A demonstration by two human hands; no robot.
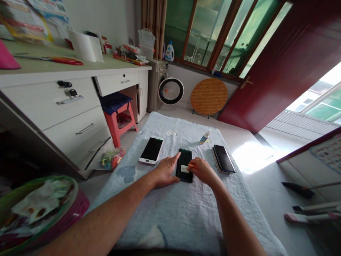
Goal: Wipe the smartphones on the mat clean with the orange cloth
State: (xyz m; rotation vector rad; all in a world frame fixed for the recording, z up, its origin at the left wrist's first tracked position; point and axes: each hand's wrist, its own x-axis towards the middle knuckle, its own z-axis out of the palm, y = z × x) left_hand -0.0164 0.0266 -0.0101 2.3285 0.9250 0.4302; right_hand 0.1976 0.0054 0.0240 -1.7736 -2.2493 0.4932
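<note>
A black phone (186, 158) lies on the cloth-covered table in front of me, with a pale rectangular patch (184, 169) on its lower half. My left hand (167, 171) grips the phone along its left side, fingers at the upper edge and thumb near the bottom corner. Pinched in the fingers of my right hand (201, 169) is a small orange-yellow piece (190, 165), touching the phone beside the patch; its kind is mostly hidden. To the left lies a white phone (151, 150) with a dark screen. Stacked dark phones (223, 159) rest at the right, and a small spray bottle (204, 137) stands beyond.
A light blue cloth (170, 220) covers the table. Left are a white desk (71, 103), a red stool (119, 117) and a waste basket (77, 199) full of tissues. A washing machine (157, 85), a round wooden tabletop (209, 96) and a red door (266, 71) stand beyond.
</note>
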